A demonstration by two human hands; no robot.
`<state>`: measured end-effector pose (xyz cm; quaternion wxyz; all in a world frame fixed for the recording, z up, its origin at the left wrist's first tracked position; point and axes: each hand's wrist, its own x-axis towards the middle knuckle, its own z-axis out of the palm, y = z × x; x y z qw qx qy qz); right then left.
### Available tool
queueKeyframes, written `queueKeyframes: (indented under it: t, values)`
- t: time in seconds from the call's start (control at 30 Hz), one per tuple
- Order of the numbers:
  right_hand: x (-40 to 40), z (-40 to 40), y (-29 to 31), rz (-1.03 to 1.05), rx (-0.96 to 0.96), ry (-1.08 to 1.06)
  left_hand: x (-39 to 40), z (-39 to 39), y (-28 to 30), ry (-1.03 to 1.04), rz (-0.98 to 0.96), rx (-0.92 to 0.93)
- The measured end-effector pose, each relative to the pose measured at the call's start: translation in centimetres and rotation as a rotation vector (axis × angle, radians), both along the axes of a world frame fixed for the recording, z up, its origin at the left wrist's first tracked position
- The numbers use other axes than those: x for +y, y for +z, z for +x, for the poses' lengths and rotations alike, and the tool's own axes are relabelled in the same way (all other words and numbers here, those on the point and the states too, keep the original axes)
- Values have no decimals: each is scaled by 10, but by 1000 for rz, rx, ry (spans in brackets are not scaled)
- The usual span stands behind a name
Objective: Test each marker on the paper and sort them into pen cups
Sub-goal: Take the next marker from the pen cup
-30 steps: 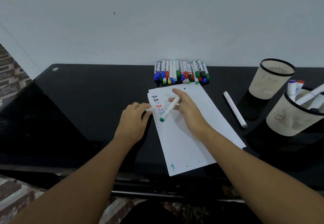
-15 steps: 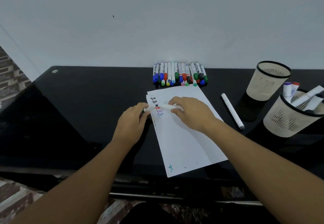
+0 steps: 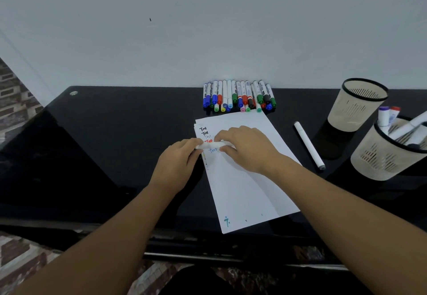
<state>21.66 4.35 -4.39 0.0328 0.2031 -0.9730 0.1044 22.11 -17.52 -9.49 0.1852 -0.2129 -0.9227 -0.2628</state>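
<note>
Marker (image 3: 213, 144), white barrel, lies horizontal over the upper left of the paper (image 3: 245, 179), held at both ends. Left hand (image 3: 178, 167) pinches its left end, grip clamped on it; right hand (image 3: 245, 149) curls over the right end, grip also clamped on the marker. Only a short middle stretch of barrel shows; both ends and any cap are hidden under fingers, so tip colour can't be told.

Paper looks like a small stack, edges fanned at the top left corner, near edge reaching the table (image 3: 104, 156) front. Handwritten test words run down the left margin in black, grey, red, blue; the red one is partly covered by the marker, the blue one sits just below it. A small teal mark sits near the paper's bottom left corner.

At 12 o'clock from the paper, a row of markers (image 3: 239, 97) against the wall, caps in blue, green, red, black, pink, yellow; labels too small to read. At 3 o'clock, a loose white marker (image 3: 308, 144) lies on the black table. Beyond it at 2 o'clock, an upright mesh cup (image 3: 357, 105); interior not visible. Second cup (image 3: 383, 153) at 3 o'clock holds several markers, cut off by the right frame edge.
</note>
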Motion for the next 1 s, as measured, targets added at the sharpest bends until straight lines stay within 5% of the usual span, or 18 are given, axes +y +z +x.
queueKeyframes:
  t: [0.57,1.0]
  values:
    - [12,5,1,54,83,147,0,4,0,-89,-91,134]
    - [3,8,-1,-40,-18,52,2,-1,1,15,-75,-150]
